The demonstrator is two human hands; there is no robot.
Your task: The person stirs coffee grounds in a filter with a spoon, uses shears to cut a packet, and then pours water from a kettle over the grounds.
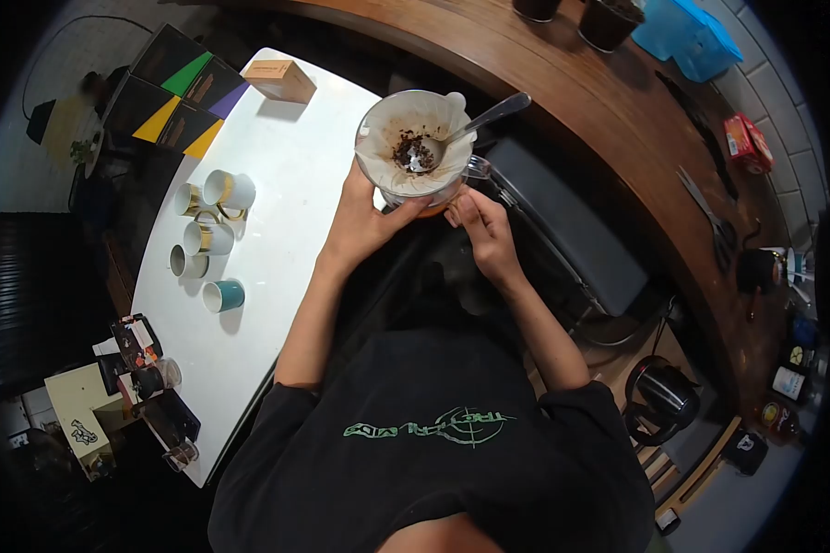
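Paper filter (385,135), crinkled, dark crumbly grounds (403,147) inside, in clear vessel (444,195).

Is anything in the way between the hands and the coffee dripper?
Nothing visible. The left hand grips the dripper, and the right hand is by its lower edge. The spoon leans in the filter, clear of both hands.

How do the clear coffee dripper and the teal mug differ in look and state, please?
The clear coffee dripper has see-through walls; the teal mug is opaque, with a pale inside. The dripper is held in the left hand, while the mug rests unheld on the white table. The dripper holds a paper filter with dark grounds and a metal spoon; no filter or spoon shows in the mug. Both have a round opening.
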